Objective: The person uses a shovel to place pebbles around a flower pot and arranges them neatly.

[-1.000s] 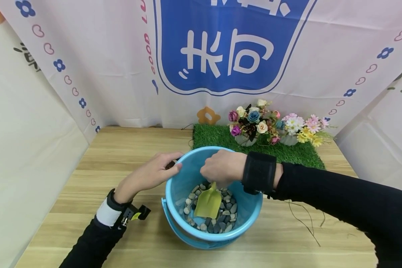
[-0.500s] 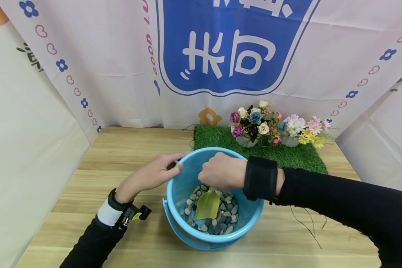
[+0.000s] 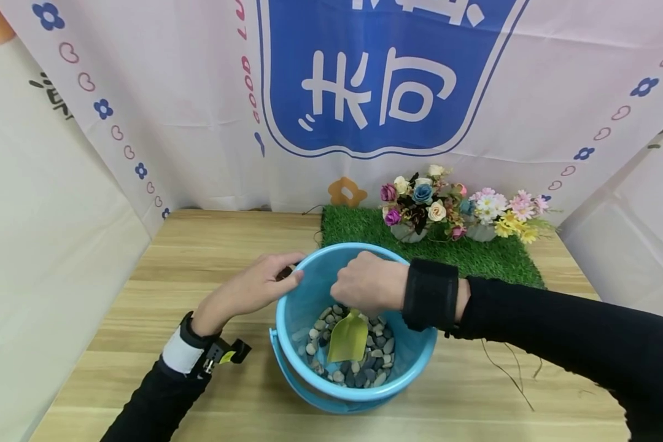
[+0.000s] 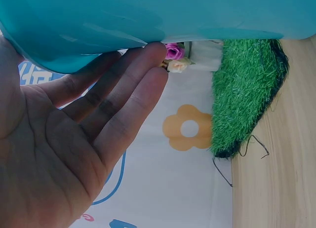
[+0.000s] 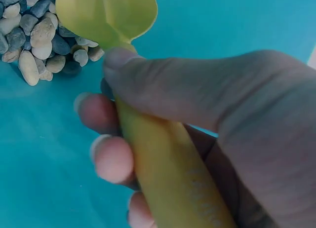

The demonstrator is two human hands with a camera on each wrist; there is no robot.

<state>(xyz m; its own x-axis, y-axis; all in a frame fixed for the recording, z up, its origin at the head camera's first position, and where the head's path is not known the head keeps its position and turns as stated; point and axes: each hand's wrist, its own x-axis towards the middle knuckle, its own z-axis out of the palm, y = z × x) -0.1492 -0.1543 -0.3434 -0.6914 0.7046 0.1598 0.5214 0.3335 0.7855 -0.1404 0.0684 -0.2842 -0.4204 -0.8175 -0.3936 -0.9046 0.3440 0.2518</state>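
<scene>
A light blue bucket (image 3: 288, 307) stands on the table, with grey and white pebbles (image 3: 379, 357) on its floor. Inside it, my right hand (image 3: 370, 282) grips a yellow-green toy shovel (image 3: 349, 337), blade down over the stones. The right wrist view has the thumb lying along the top of the shovel's handle (image 5: 163, 164) and the fingers curled beneath. My left hand (image 3: 256, 285) holds the bucket's left rim, thumb at the edge. In the left wrist view its fingers (image 4: 126, 109) extend along the bucket's outer wall (image 4: 123, 20).
Behind the bucket lies a green artificial grass mat (image 3: 348, 224) bearing two pots of artificial flowers (image 3: 420, 205) (image 3: 503, 212). The bucket's blue handle (image 3: 295, 380) hangs down at its front left. Loose dark threads (image 3: 508, 374) lie on the wooden table (image 3: 199, 245). A printed cloth (image 3: 210, 123) hangs at the back.
The shovel blade has shifted slightly right over the pebbles, and my right hand sits a little lower than a second ago. The left hand keeps its place on the rim.
</scene>
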